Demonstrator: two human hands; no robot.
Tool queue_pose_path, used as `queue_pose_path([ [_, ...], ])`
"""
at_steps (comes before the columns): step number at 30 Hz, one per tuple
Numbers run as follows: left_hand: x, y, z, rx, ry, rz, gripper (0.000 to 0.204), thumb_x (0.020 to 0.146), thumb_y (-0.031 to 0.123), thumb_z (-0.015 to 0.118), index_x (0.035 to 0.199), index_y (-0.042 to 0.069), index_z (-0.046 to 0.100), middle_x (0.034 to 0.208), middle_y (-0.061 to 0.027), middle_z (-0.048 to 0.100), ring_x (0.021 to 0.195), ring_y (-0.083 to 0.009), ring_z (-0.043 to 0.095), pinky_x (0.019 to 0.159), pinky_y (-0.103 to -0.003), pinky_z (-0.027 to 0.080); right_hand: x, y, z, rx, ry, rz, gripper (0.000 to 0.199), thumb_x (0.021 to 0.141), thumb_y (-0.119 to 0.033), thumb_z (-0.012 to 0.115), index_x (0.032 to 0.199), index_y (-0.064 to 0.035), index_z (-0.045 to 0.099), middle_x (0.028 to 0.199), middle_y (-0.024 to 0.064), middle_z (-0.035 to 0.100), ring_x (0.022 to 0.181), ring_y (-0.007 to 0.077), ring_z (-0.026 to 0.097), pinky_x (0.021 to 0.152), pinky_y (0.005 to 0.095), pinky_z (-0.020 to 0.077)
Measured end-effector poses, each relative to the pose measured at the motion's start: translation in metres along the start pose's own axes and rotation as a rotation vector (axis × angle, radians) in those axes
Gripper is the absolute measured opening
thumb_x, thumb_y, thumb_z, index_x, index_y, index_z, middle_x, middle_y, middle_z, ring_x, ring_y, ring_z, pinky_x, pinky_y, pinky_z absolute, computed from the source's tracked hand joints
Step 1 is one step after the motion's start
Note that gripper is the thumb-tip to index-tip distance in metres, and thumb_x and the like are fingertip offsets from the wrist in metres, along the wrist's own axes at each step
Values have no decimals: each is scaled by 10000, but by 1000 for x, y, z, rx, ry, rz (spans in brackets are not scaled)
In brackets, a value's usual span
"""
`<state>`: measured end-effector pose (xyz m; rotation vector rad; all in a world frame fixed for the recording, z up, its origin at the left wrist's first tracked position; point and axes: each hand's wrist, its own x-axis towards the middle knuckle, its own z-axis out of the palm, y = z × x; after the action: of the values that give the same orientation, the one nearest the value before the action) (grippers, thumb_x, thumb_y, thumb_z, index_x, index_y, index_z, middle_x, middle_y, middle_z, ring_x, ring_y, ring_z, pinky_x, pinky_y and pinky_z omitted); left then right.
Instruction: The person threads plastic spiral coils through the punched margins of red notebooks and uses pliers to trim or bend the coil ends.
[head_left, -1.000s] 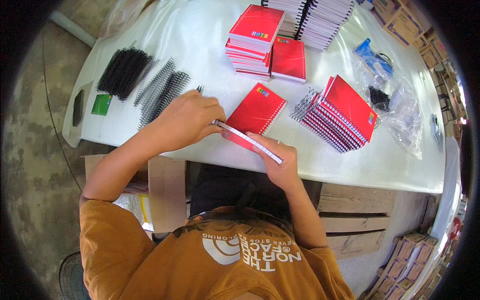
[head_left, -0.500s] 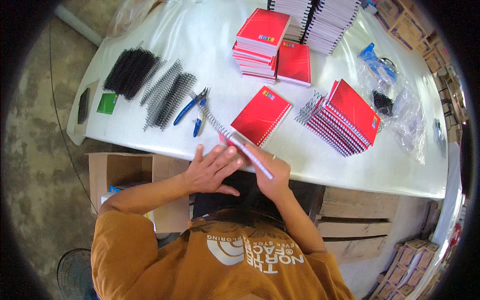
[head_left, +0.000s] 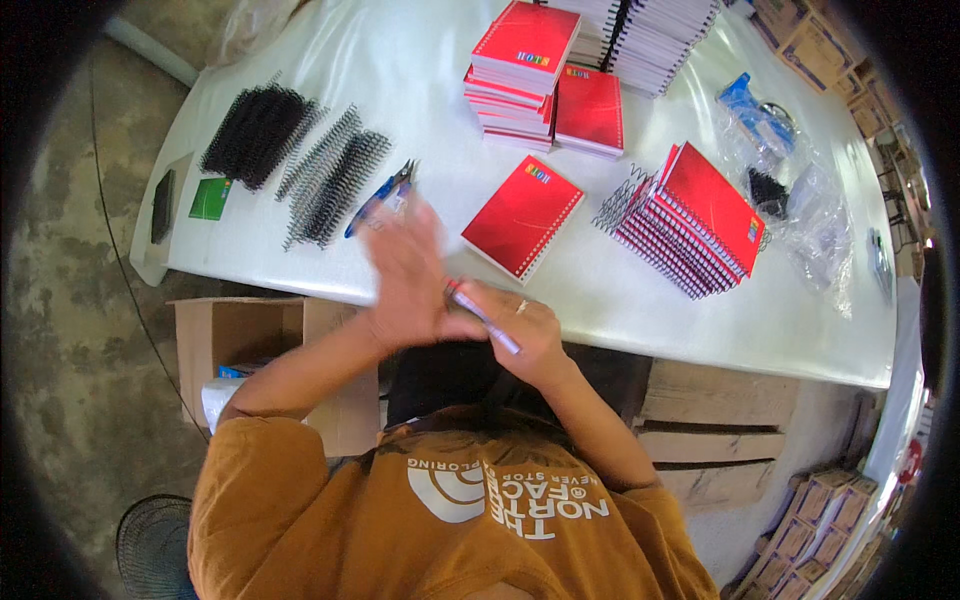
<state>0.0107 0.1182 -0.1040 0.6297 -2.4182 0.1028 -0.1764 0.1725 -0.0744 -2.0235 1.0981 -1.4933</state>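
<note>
One notebook, clamped in the right hand at its nine o'clock, lying at four o'clock from the blurred, finger-spread left hand, which now partly covers pliers fully visible earlier.

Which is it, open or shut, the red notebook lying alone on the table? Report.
Shut: the red notebook lies flat, its cover facing up.

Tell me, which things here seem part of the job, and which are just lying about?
Likely part of the job: edge-on notebook in the right hand, uncoiled red notebook, black coils, coil-bound notebooks, blue-handled cutters.

Seemingly just lying about: dark flat object, clear plastic, fan.
</note>
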Motion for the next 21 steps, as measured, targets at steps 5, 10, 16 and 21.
queue_pose_path([
  [5,11,-9,-9,-47,275,68,999,691,706,552,1351,6,284,1333,-271,302,1262,-499,228,980,-655,162,-5,4,-2,-25,-68,119,661,707,33,574,1330,10,355,1171,195,561,1026,327,585,840,375,486],
  [10,1,11,13,-230,-17,91,1001,710,725,516,1327,-31,290,1372,-322,199,1212,-507,286,960,-676,153,0,4,1,-136,31,113,701,711,29,574,1358,3,305,1173,181,566,1018,325,588,821,383,487],
  [16,60,-18,-8,88,316,90,1073,657,799,429,1337,-6,221,1342,-332,142,1257,-474,117,966,-640,131,1,6,3,3,-98,142,706,736,-21,602,1367,-12,285,1157,180,573,964,317,605,797,377,489],
  [21,11,22,4,-310,-51,296,939,653,720,568,1229,-5,418,1231,-251,377,1050,-413,429,734,-552,404,5,4,4,173,29,223,673,790,-114,606,1375,-51,281,1099,180,601,949,351,601,776,384,491],
])
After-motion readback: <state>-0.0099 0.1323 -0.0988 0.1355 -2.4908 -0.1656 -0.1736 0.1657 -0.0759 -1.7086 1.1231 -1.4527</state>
